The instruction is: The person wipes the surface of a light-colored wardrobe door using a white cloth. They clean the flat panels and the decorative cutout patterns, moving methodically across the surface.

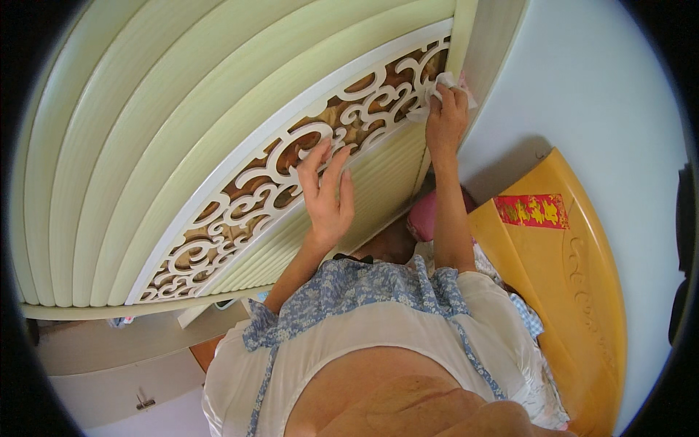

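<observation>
A pale green slatted wardrobe door [164, 125] spans the upper left of the view. Across it runs a white scrollwork panel [281, 155] with brown backing behind the cut-outs. My right hand [449, 117] grips a crumpled white cloth [445, 82], pressed at the panel's far right end by the door's edge. Lower and to the left, my left hand [327, 196] has its fingers spread, with the tips at the middle of the scrollwork. Nothing is held in it. Whether those fingertips touch the panel I cannot tell.
A yellow wooden headboard [557, 262] with a red paper strip [531, 211] bearing writing stands at the right, against the pale blue wall [590, 109]. A pink rounded object [423, 216] sits low behind my right forearm. A cabinet with a metal handle [146, 403] is at lower left.
</observation>
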The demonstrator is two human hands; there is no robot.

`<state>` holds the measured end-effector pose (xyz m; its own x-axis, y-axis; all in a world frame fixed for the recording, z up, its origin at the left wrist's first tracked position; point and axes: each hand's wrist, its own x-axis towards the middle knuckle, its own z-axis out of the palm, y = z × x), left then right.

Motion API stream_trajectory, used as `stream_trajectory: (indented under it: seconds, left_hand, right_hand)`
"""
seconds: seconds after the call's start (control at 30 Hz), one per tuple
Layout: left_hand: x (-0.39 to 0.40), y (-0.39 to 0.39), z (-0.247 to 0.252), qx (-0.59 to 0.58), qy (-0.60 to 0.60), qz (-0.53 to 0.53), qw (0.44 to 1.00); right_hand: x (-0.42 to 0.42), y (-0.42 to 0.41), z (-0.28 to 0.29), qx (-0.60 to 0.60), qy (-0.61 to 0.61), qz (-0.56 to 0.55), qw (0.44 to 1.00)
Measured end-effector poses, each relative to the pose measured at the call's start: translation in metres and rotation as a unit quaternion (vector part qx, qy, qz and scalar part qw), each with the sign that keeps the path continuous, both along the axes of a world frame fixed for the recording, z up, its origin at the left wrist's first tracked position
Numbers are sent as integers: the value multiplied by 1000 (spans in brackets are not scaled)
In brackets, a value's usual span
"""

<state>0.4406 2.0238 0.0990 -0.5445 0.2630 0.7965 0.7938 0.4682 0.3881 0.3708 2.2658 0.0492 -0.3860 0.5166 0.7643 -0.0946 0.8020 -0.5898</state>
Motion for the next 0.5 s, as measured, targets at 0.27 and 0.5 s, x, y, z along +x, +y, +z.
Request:
stream_trajectory:
  seconds: [0.27, 0.5]
  left_hand:
    - [2, 5, -7, 16, -10, -21, 1000]
    - [1, 3, -3, 14, 7, -2, 1000]
  right_hand:
    - [13, 8, -2, 83, 9, 57, 995]
    - [22, 23, -8, -202, 73, 74, 974]
